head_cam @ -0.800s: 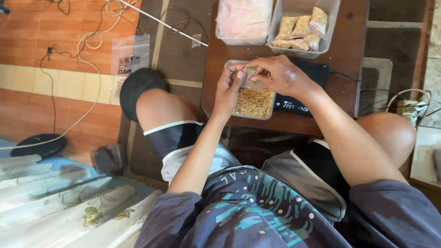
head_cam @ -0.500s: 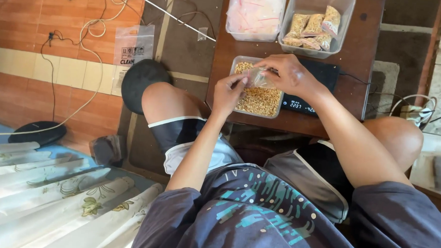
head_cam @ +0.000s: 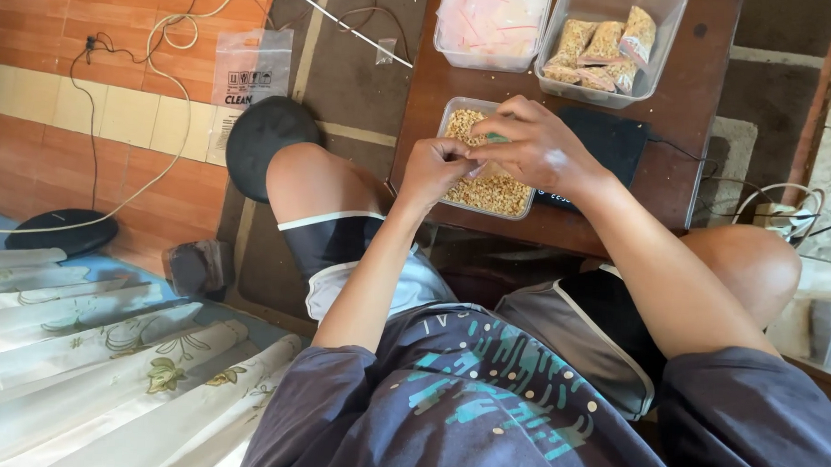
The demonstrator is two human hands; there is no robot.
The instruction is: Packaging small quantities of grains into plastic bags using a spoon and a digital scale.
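My left hand (head_cam: 437,167) and my right hand (head_cam: 534,145) meet over a clear tub of yellow-brown grains (head_cam: 503,196) on a dark wooden table (head_cam: 665,184). The fingers of both hands pinch a small clear plastic bag (head_cam: 479,168) between them, mostly hidden by the fingers. A bit of green (head_cam: 499,137) shows under my right fingers; I cannot tell what it is. My right hand covers most of the tub's far half.
A clear tub of filled grain packets (head_cam: 603,47) and a tub of empty plastic bags (head_cam: 492,24) stand at the table's far side. A black flat scale (head_cam: 617,141) lies right of the grain tub. My bare knees flank the table; cables (head_cam: 157,171) cross the floor at left.
My hands have stayed together over the grain tub and closed tighter around the small bag, with my right hand now lying over it. My head has shifted the view slightly.
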